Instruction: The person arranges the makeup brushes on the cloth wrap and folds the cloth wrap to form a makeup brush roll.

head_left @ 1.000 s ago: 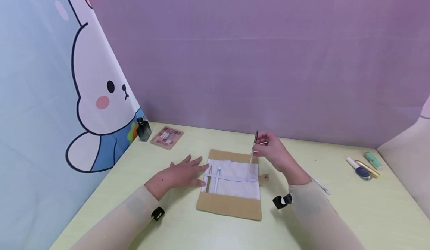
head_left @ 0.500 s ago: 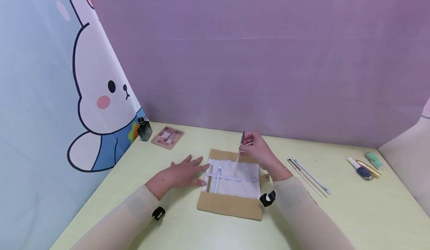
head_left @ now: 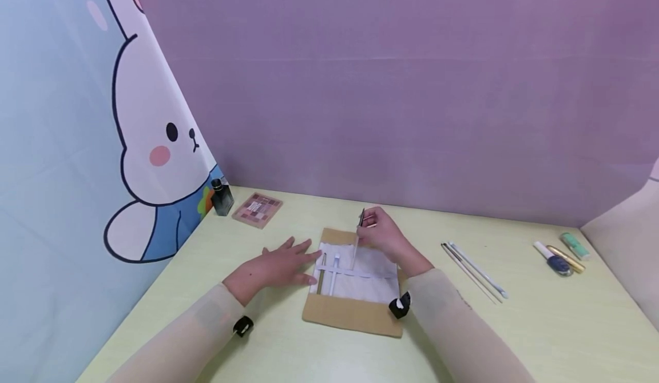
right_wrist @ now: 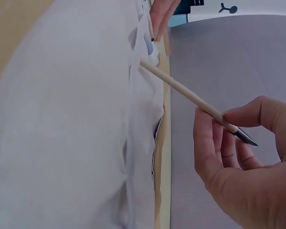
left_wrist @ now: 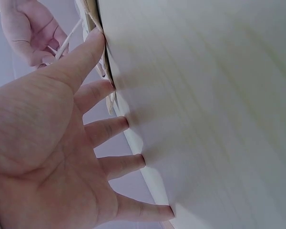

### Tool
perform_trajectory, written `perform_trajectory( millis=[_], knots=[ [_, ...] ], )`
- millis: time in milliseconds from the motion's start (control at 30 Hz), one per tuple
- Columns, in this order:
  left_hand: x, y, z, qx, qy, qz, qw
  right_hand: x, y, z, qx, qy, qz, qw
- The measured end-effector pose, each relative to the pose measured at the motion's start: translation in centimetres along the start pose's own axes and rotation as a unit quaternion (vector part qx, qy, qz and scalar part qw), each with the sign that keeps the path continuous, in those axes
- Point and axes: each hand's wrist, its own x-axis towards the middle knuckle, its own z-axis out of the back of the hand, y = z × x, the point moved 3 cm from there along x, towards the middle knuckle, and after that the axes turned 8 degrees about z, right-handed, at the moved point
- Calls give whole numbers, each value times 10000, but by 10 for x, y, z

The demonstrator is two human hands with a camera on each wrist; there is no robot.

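Observation:
A tan fabric roll case (head_left: 352,316) with a white lining lies unfolded on the table. An elastic band (head_left: 373,274) crosses its lining and holds an olive stick (head_left: 320,283) and a pale blue-white stick (head_left: 332,283) at the left. My right hand (head_left: 381,231) pinches a slim brush (right_wrist: 181,90) with a pale wooden handle and a dark pointed tip. The brush slants tip-up, its handle end at the band; whether that end is under the band I cannot tell. Spread out, my left hand (head_left: 280,266) touches the case's left edge with its fingertips.
Several thin sticks (head_left: 473,271) lie right of the case. Farther right are a green tube (head_left: 574,246), a gold tube (head_left: 566,258) and a white-and-navy item (head_left: 553,259). At the back left stand a dark bottle (head_left: 222,199) and a flat makeup palette (head_left: 257,210).
My right hand has moved left over the case with the brush and lowered slightly, uncovering the sticks at the right. My left hand stays in place.

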Motion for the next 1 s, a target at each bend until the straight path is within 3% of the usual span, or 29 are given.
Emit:
perform_trajectory(
  millis=[333,633,1000],
  knots=[
    [0,1,0,-50,35,37,10000,-5,-7,-5,-197,378,-337,9985],
    [1,1,0,-8,31,34,10000,-11,-8,-7,-1184,617,-325,9905],
    [0,-1,1,-96,39,23,9999,-21,0,-7,-2017,705,-298,9765]
  ],
)
